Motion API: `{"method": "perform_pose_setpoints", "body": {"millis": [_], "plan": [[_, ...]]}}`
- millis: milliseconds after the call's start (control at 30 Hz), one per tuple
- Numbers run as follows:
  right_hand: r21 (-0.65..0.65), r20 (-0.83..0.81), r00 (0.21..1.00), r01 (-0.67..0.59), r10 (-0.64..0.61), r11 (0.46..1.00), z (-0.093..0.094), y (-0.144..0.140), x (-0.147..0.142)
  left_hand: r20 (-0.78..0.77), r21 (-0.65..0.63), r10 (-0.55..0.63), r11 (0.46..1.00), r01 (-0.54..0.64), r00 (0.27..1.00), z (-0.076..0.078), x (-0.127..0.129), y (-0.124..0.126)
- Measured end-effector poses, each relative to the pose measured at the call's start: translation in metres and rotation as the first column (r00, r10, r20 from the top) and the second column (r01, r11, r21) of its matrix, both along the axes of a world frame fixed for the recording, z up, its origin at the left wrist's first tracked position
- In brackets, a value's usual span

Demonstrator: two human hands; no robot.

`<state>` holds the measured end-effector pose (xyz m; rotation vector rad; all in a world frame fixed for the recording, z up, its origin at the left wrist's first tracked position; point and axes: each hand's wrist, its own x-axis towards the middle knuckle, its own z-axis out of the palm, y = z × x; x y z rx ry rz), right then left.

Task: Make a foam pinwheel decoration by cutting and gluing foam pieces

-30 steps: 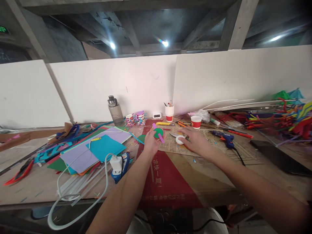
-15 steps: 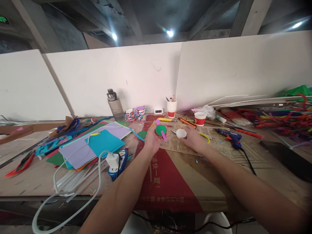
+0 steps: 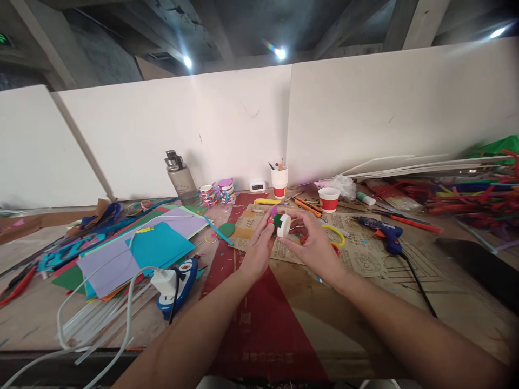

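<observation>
Gap narrowed since half a second ago: our right hand (image 3: 318, 244) has brought the white round piece (image 3: 286, 226) over to the green-faced round piece (image 3: 277, 221) in our left hand (image 3: 258, 251); whether they touch, we cannot tell. We judge the two parts are now being handled together. Both are raised on the near side of the pencil cup (image 3: 279, 185). Left fingers curl round the green-faced piece; right fingers pinch the white one. Green face partly hidden; purple strip (image 3: 274, 209) juts up.

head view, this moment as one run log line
left hand: holds green piece | right hand: holds white round piece | pieces: close together, contact unclear | nearby: blue glue gun, paper cup
</observation>
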<state>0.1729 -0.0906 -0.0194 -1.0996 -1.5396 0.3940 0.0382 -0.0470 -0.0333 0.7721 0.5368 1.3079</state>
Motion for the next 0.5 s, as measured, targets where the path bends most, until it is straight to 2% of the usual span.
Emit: {"method": "perform_pose_setpoints", "body": {"millis": [100,233,500], "plan": [[-0.001,-0.001,1.0,0.009,-0.009,1.0,0.002,-0.002,0.0,-0.023,0.088,-0.092,0.992,0.094,0.995,0.005,0.001,-0.007],[-0.006,0.002,1.0,0.013,-0.013,1.0,0.001,-0.003,-0.001,-0.042,0.153,-0.126,0.98,0.131,0.991,0.007,-0.001,-0.008],[0.028,0.043,0.999,0.025,-0.026,0.999,0.0,-0.003,-0.001,-0.15,0.269,-0.169,0.941,0.204,0.974,-0.006,-0.006,0.0]]}}
